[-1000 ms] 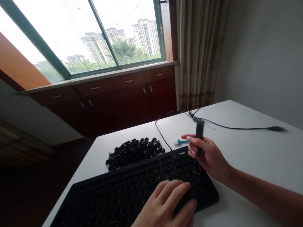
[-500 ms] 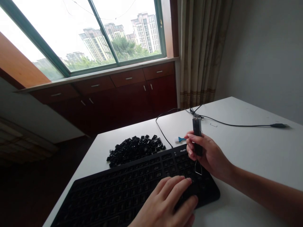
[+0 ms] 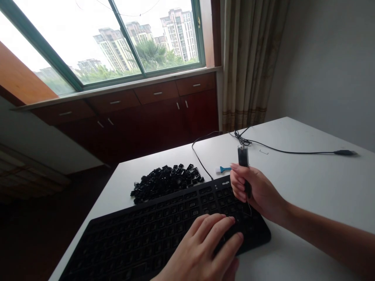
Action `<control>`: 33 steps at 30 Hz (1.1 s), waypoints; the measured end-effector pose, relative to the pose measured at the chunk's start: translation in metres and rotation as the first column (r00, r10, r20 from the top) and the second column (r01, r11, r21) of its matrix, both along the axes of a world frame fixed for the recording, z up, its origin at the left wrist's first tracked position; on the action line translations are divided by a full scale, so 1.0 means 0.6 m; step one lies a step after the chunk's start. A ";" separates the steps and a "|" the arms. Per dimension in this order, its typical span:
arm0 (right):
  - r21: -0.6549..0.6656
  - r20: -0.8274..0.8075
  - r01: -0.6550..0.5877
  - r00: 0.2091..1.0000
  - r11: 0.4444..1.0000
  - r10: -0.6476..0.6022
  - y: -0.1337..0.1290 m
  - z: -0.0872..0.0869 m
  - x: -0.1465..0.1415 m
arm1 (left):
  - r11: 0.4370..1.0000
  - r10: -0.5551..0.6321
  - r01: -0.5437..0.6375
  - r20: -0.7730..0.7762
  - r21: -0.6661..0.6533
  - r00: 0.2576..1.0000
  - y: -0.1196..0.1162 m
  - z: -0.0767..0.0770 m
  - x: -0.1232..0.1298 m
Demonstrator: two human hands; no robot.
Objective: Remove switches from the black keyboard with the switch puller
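Your left hand (image 3: 202, 246) rests on the black keyboard (image 3: 140, 238), fingers curved and slightly spread, holding nothing. Your right hand (image 3: 259, 191) is closed around a black keycap puller (image 3: 243, 156), held upright just above the keyboard's right end, with its thin wire loop (image 3: 249, 207) pointing down below your fingers. The keyboard sits on a white table (image 3: 310, 187) and looks stripped of keycaps, with rows of small square sockets showing. Just beyond it lies a heap of black keycaps (image 3: 165, 183). A small blue brush (image 3: 223, 169) and a tangled black cable (image 3: 293, 152) lie farther back. Past the table, dark red cabinets (image 3: 117, 132) stand under a window (image 3: 137, 39), with a curtain (image 3: 249, 66) beside them.
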State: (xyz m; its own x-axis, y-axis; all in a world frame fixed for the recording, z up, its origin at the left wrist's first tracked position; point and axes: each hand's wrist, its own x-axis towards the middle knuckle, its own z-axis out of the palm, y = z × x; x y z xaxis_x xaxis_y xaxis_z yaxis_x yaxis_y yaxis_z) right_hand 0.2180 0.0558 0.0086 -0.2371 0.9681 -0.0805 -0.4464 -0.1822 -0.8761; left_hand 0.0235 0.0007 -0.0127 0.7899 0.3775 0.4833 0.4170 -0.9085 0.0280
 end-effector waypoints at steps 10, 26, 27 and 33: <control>0.063 -0.116 0.067 0.991 0.996 -0.060 -0.002 -0.004 -0.003 | 0.978 0.143 -0.124 0.109 -0.168 0.984 -0.006 0.008 0.000; 0.060 0.012 -0.109 0.994 0.992 0.109 -0.017 -0.008 -0.015 | 0.938 0.179 -0.135 0.109 -0.320 0.978 -0.009 0.010 -0.003; 0.066 0.034 -0.107 0.994 0.992 0.105 -0.017 -0.008 -0.016 | 0.938 0.174 -0.129 0.117 -0.321 0.978 -0.008 0.010 -0.004; 0.158 0.117 -0.083 0.991 0.984 0.065 -0.030 -0.009 -0.021 | 0.915 0.194 -0.149 0.084 -0.376 0.977 -0.006 0.020 -0.004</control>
